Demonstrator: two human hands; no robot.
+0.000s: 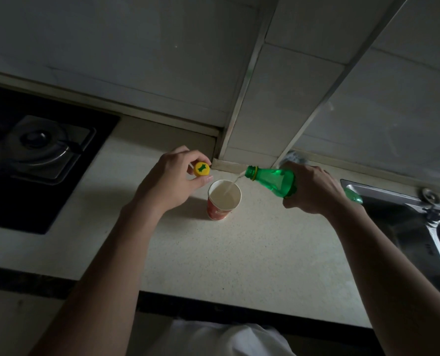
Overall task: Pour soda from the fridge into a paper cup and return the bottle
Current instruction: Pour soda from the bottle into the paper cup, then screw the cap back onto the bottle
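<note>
Mid-pour. Right hand [314, 188] was wrapped round the green bottle [278, 181], tilted w/ its mouth just above the far rim of the paper cup [217, 211]. The cup stood on the desk [252, 253] btwn the hands, which were well apart. A thin stream of soda [233, 183] ran in; fill level hard to judge. Left hand [170, 181] pinched the yellow cap [202, 169] beside the cup, not touching it. Prob best: shallow tilt, stream aimed at the centre, level off before fizz nears the rim. The light cup could tip if nudged.
</note>
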